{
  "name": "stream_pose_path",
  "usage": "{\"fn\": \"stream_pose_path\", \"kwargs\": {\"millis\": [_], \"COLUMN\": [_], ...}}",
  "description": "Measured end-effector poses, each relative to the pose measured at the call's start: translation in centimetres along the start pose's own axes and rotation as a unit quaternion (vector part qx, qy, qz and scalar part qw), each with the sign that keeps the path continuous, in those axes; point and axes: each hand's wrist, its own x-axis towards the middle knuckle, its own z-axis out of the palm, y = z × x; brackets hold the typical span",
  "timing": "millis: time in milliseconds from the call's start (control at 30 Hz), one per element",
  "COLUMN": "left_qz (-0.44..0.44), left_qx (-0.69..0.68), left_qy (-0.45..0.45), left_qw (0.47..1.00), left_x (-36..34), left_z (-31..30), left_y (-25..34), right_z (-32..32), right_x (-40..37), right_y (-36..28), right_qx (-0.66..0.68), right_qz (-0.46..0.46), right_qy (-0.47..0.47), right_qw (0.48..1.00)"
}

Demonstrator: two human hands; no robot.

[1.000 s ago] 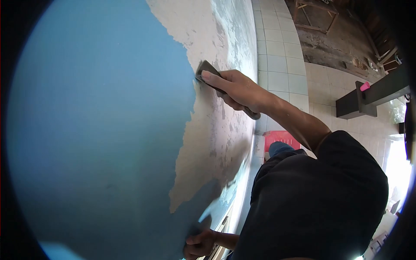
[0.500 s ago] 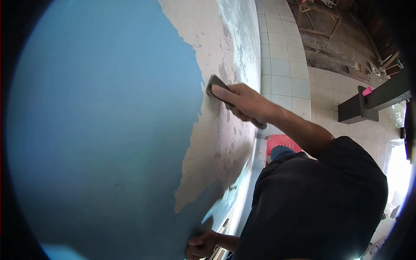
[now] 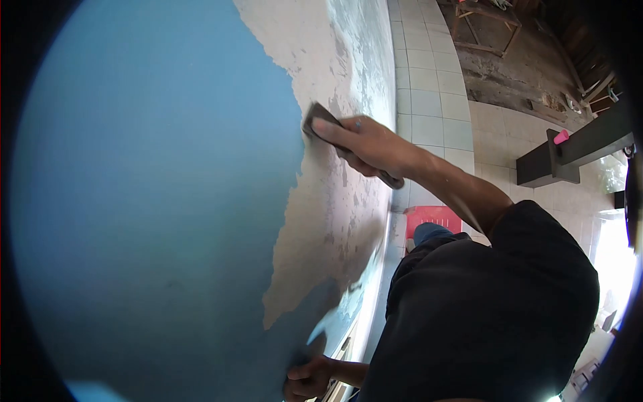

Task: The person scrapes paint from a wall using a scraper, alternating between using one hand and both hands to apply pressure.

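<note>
My right hand (image 3: 375,144) is wrapped round a scraper (image 3: 320,114), thumb laid along it near the blade. The handle's end sticks out below the palm. The blade lies against the wall, right at the ragged edge between blue paint (image 3: 167,167) and a bare, pale patch (image 3: 305,228). Lower down, my left hand (image 3: 309,378) is close to the blue surface with its fingers curled in. A dark shape (image 3: 316,345) shows just above that hand; I cannot tell what the fingers hold.
A red plastic stool (image 3: 432,214) stands at the foot of the wall, beside my blue-clad leg (image 3: 432,232). Pale tiles (image 3: 425,100) run along the wall's base. To the right is a dark post (image 3: 536,164) with a pink cup (image 3: 561,137) on it. Farther back stands a wooden frame (image 3: 492,27).
My right hand and the scraper have moved slightly toward the blue paint edge. The whole view has shifted a little. My left hand has stayed in nearly the same place, still curled.
</note>
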Motion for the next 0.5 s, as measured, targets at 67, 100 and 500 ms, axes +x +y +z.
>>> {"fn": "stream_pose_path", "kwargs": {"millis": [67, 100, 500], "left_qz": [0.024, 0.017, -0.001], "left_qx": [0.021, 0.005, 0.006], "left_qy": [0.008, 0.028, 0.002], "left_qw": [0.999, 0.999, 1.000], "left_x": [0.3, 0.3, -0.5], "left_z": [0.2, 0.5, -0.1], "left_y": [-0.2, -0.1, -0.9], "right_z": [0.3, 0.1, -0.4], "right_x": [0.3, 0.7, 0.5], "right_y": [0.2, 0.2, -1.7], "right_qx": [-0.002, 0.000, -0.003], "right_qz": [-0.013, -0.027, -0.047], "right_qy": [-0.004, -0.008, 0.022], "right_qw": [1.000, 1.000, 0.999]}}
